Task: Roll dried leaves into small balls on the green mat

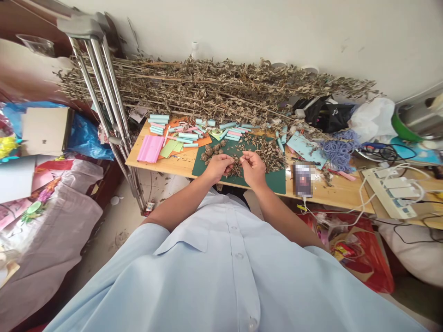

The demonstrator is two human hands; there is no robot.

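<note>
My left hand (220, 167) and my right hand (253, 168) are close together above the front of a dark green mat (278, 184). The fingers of each are closed in a pinch, and whatever they hold is too small to make out. Crumbled dried leaves (272, 156) lie in a loose heap beside and behind my right hand, with bits between the two hands. Just behind my left hand sits a cluster of brown, rough balls (210, 152) that look made of dried plant matter.
Bundled dried stalks (207, 85) line the wall. Blue and pink paper rolls (188, 136) and a pink sheet stack (151, 148) lie at left. Rightward are a phone (302, 180) on a cable, purple cord (341, 150) and a power strip (389, 191). Metal crutches (104, 92) lean against the table's left.
</note>
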